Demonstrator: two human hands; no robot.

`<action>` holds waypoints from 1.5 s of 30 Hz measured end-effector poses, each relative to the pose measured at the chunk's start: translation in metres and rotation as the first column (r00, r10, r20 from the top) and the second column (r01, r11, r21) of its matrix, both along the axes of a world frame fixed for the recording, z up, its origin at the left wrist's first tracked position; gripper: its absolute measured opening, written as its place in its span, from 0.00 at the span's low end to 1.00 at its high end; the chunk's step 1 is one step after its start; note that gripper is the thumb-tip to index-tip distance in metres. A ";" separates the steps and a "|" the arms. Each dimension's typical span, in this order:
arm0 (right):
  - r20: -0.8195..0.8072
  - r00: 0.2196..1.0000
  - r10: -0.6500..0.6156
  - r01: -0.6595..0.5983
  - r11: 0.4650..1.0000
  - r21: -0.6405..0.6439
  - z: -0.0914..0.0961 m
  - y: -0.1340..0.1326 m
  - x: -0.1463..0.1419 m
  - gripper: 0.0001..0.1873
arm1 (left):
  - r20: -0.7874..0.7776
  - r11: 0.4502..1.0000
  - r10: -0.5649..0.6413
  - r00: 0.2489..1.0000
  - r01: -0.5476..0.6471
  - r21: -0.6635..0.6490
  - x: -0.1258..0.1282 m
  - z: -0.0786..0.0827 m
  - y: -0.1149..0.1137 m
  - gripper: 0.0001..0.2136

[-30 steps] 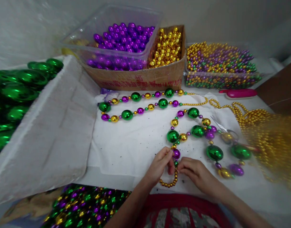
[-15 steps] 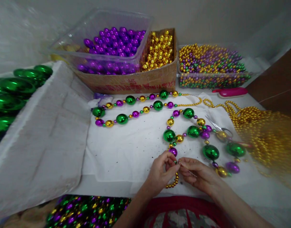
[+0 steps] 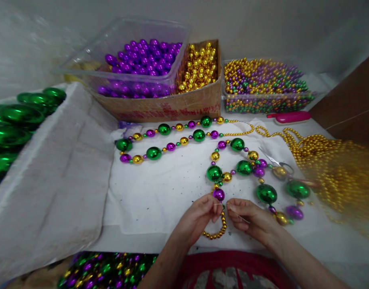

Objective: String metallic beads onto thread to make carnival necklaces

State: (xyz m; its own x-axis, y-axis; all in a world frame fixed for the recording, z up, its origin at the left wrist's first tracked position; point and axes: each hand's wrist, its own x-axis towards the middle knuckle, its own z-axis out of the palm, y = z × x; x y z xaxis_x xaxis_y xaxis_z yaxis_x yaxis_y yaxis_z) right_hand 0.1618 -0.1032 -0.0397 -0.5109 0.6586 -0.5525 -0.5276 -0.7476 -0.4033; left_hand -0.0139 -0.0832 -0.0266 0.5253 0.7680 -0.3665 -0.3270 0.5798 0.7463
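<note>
Pinch grip on glossy bead strand [image 3: 218, 194]

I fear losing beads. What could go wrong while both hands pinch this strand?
The left hand and right hand pinch the shiny green, purple and gold bead strand near the white cloth's front edge; a slip could spill beads. The metal scissors lie among its beads and might snag it.

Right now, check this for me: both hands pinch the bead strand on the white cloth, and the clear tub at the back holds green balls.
Not quite. The head view shows the clear tub holding purple balls, not green. The rest stands: the left hand and right hand both pinch the bead strand on the white cloth.
</note>
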 end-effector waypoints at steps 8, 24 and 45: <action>0.031 0.999 0.022 -0.021 1.000 -0.023 0.010 0.001 -0.003 0.15 | -0.075 0.999 -0.007 0.997 0.003 -0.051 0.003 -0.004 -0.005 0.17; 0.791 0.540 -0.288 -0.318 0.800 0.509 0.009 -0.009 -0.012 0.07 | -0.571 0.966 0.040 0.820 0.114 0.232 0.012 0.000 -0.005 0.14; 0.814 0.380 -0.439 -0.563 0.589 0.580 0.018 -0.008 -0.013 0.08 | -0.425 1.000 -0.024 0.905 0.021 -0.013 0.009 0.000 -0.003 0.18</action>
State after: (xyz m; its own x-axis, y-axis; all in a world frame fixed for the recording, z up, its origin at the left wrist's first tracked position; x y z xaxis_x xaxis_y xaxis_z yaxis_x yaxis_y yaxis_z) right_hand 0.1486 -0.1113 -0.0218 -0.1586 0.9871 -0.0207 0.5164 0.0651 -0.8539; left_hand -0.0046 -0.0862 -0.0263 0.3354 0.7541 -0.5647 0.0338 0.5894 0.8072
